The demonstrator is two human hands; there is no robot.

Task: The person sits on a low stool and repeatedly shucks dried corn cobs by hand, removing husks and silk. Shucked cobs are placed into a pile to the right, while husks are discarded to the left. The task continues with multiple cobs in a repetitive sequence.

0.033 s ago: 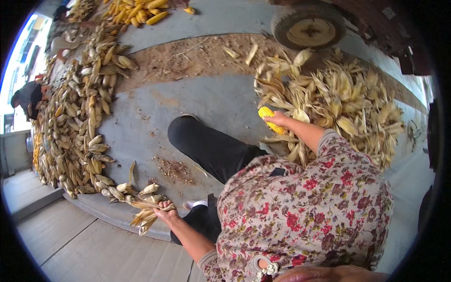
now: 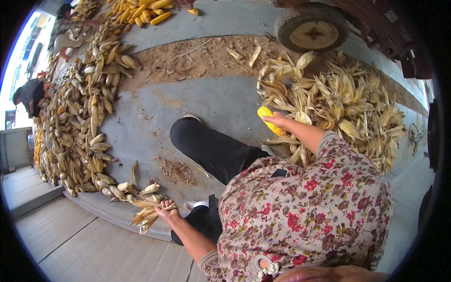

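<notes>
My left hand point(image 2: 168, 212) is closed round a bunch of dry corn husks point(image 2: 147, 217), whose loose leaves fan out past the fist. Any ear inside the bunch is hidden. Several unhusked ears point(image 2: 150, 189) lie just beyond that hand, at the near end of a long row. Out to the right, my right hand point(image 2: 278, 119) grips a bare yellow corn cob point(image 2: 266, 114) by its lower end, the kernels fully showing. The cob is held in front of a heap of stripped husks point(image 2: 324, 96).
A long pile of unhusked corn point(image 2: 77, 122) runs along the left. Husked yellow cobs point(image 2: 141, 10) lie at the far left. A vehicle wheel point(image 2: 314, 30) stands behind the husk heap. Loose debris point(image 2: 176, 170) dots the grey ground. Another person point(image 2: 29, 96) bends at the far left edge.
The view has shifted very slightly. Both hands keep the same hold, on the husks and on the cob.
</notes>
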